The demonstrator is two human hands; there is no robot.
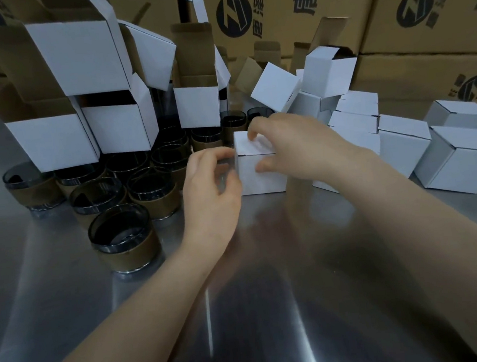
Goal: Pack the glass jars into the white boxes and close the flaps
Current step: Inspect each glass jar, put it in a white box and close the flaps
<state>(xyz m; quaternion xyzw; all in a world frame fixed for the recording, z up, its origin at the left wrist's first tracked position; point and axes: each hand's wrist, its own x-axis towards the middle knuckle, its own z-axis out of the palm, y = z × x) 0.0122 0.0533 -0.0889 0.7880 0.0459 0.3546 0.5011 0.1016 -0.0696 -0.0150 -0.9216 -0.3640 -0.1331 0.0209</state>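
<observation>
— White box [261,176] at centre: which step is being shown?
— Its top flap [253,144] is being closed, by the look of it. The right hand [294,144] is gripping the box from above, fingers curling on the top, thumb pressing the near face. The left hand [214,183] is curling at its left side, too blurred to tell whether it is holding.
— And next?
— Probably setting it among the closed boxes [457,158] at right, then taking a glass jar [122,237] from near left.
</observation>
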